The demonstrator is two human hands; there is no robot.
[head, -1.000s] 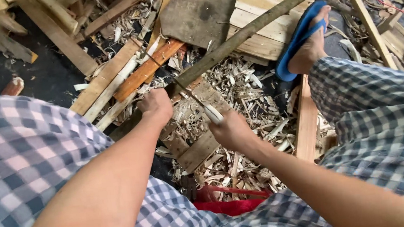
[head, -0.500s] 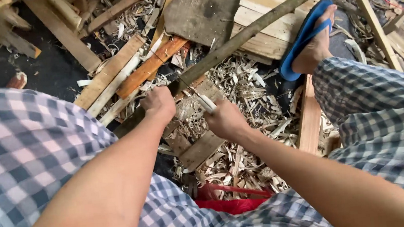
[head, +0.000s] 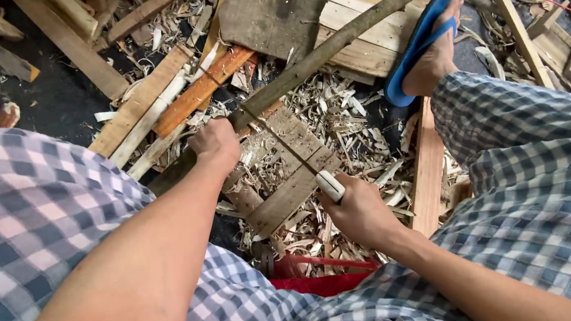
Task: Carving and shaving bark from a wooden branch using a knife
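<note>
I see a long, round, bark-covered wooden pole [head: 357, 31] lying slantwise over the litter on the floor, its far end up by the foot in the blue rubber sandal [head: 421, 43] and its near end running down under my left hand [head: 215, 145]. That hand sits on top of the pole with its fingers curled around it, gripping it firmly. Just beside the hand, on the sandal side, a thin metal blade with a pale handle [head: 330, 185] meets the pole; the blade slants back from the pole toward me. My right hand [head: 360, 212] is closed around the pale handle, fingers wrapped tight, well apart from the pole itself.

Under the pole, near the blade, a heap of pale curled wood shavings [head: 336, 107] covers the floor. A flat slatted board of grey wood [head: 287, 181] lies beneath the blade, between the pole and my right hand. Beyond the pole, away from me, a square dark weathered board [head: 271, 8] rests on pale planks [head: 362, 13]. An orange-brown wooden strip [head: 202, 88] lies just beyond my left hand, beside the pole. My checked blue-and-white trouser legs [head: 26, 220] frame both sides, and a red object [head: 318, 283] shows between them, nearer to me than the pole.
</note>
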